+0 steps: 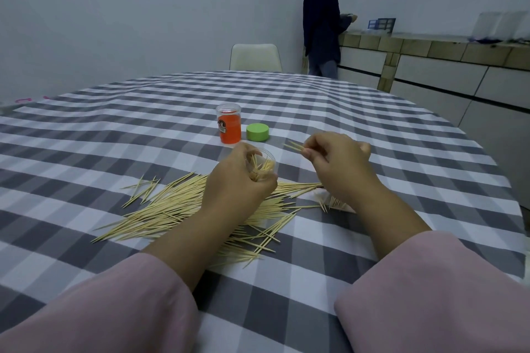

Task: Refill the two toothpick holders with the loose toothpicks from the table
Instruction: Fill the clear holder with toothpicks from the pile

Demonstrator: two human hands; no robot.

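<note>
My left hand [239,180] grips a clear toothpick holder [265,165] that is partly filled with toothpicks and tilted toward the right. My right hand [337,160] pinches a small bunch of toothpicks [294,147], their tips pointing left toward the holder's mouth. A large heap of loose toothpicks [183,206] lies on the checked tablecloth [114,135] under and around both wrists. Further back stands an orange toothpick holder [229,127] with a clear cap on it. A green lid [257,132] lies just right of it.
A white chair [255,57] stands at the table's far edge. A person in dark clothes [322,26] stands at a wooden counter [430,46] at the back right. A crumpled white wrapper [321,196] lies by my right wrist.
</note>
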